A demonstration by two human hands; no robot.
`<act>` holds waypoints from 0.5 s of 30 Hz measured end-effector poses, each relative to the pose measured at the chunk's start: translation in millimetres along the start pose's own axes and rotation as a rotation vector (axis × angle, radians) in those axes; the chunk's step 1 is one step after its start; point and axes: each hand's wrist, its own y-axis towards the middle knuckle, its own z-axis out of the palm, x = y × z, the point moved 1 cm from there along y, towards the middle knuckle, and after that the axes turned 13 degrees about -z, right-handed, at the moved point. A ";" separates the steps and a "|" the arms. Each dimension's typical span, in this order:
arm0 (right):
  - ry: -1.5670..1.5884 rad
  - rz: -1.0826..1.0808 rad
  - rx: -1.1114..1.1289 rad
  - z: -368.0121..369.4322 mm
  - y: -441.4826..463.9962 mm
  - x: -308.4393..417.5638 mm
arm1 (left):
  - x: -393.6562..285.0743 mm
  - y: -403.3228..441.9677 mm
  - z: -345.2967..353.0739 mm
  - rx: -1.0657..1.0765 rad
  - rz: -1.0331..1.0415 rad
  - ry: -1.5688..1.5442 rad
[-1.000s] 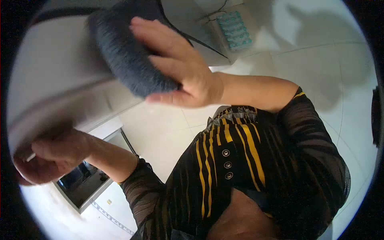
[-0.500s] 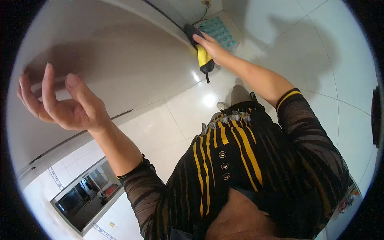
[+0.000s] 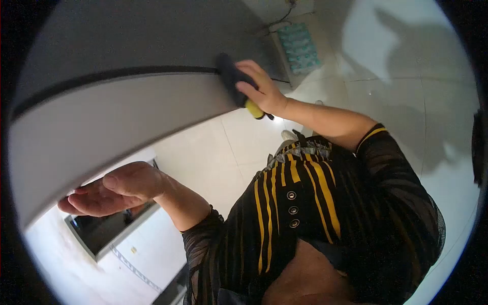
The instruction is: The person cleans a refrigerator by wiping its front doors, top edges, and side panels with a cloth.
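My right hand is closed around a dark grey and yellow pad, perhaps a brush or mitt. The pad lies against the right end of a pale grey panel, near the dark seam between it and a dark grey surface. At the lower left my left hand is palm up beside the panel's lower edge, its thumb apart from its lightly bent fingers, with nothing visible in it. Whether its fingertips touch the edge I cannot tell.
A tray-like thing with teal rounded shapes lies on the floor near a wall corner, a dark cable beside it. Pale floor tiles spread to the right. A framed opening or window shows at the lower left, beyond my left hand.
My left hand has lowered and moved right, turning from upright spread fingers to palm up. My right hand has shifted slightly down with the pad. The view has tilted, showing more dark grey surface.
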 end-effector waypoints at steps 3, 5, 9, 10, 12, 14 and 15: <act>-0.131 0.411 0.000 -4.3 -72.2 -86.2 | 0.3 -9.0 35.3 -0.082 -0.092 -0.097; -0.046 0.646 -0.009 -13.5 -105.3 -142.0 | 16.2 -29.3 36.1 -0.080 -0.063 0.329; 0.466 1.011 -0.128 -20.6 -108.4 -157.3 | 16.6 -48.1 40.1 0.019 -0.132 0.385; 0.364 0.958 -0.035 -10.6 -110.0 -168.3 | 23.5 -50.8 44.5 0.044 -0.149 0.395; 0.208 0.890 0.014 7.4 -91.0 -122.9 | 29.2 -56.9 38.8 0.078 -0.183 0.405; 0.099 0.667 0.093 7.4 -71.9 -67.9 | 29.5 -74.1 36.7 0.114 -0.229 0.407; 0.139 0.525 0.125 3.0 -69.8 -48.9 | 27.5 -87.1 36.7 0.128 -0.258 0.400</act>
